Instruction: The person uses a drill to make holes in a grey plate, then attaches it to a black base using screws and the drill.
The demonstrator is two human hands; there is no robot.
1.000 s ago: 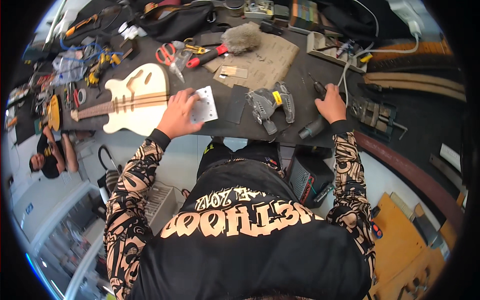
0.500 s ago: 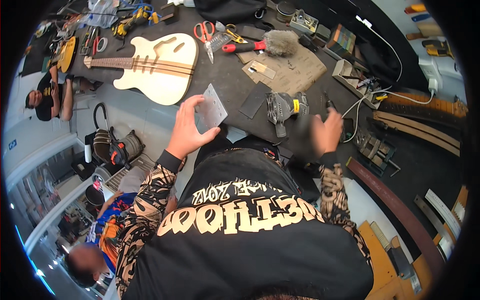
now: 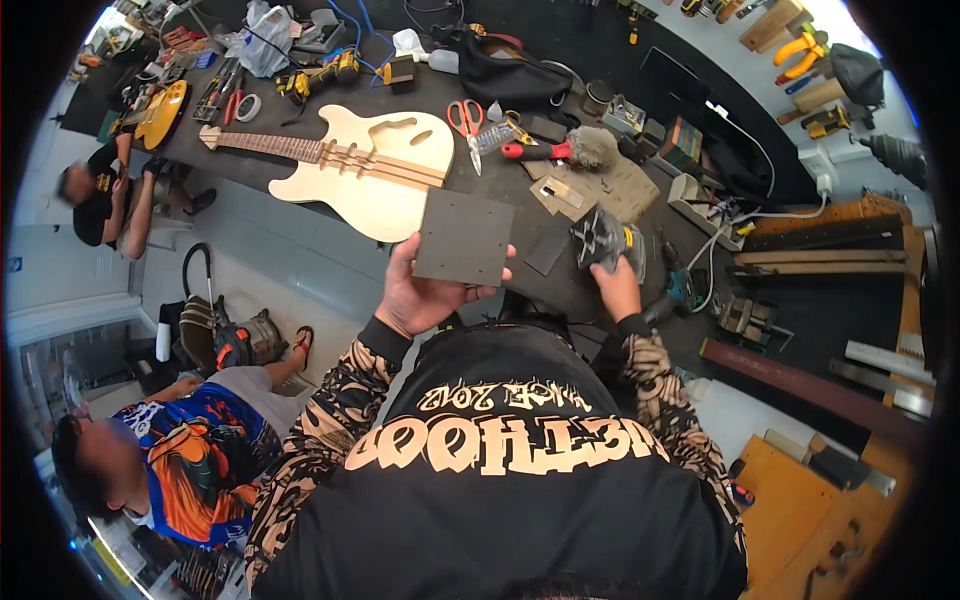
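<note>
My left hand (image 3: pixel 430 293) grips a thin square dark grey plate or sanding sheet (image 3: pixel 466 236) with small holes near its edges. Its broad face is turned up, close to the lower edge of a pale electric guitar (image 3: pixel 375 170) lying on the workbench. At the bench's near edge my right hand (image 3: pixel 617 288) is closed around a grey power sander (image 3: pixel 605 238) with a yellow label, tipped so its underside partly shows. A dark flat rectangular sheet (image 3: pixel 548 248) lies just left of the sander.
Red-handled scissors (image 3: pixel 466 125), a brush (image 3: pixel 590 148) and brown sandpaper (image 3: pixel 625 190) lie beyond my hands. A teal power tool (image 3: pixel 680 280) and a vise (image 3: pixel 752 318) are at the right. One person (image 3: pixel 190 450) sits at lower left, another (image 3: pixel 105 195) farther off.
The plate in my left hand has turned from tilted and pale to facing up and dark. My right hand, blurred before, has moved left and taken hold of the sander.
</note>
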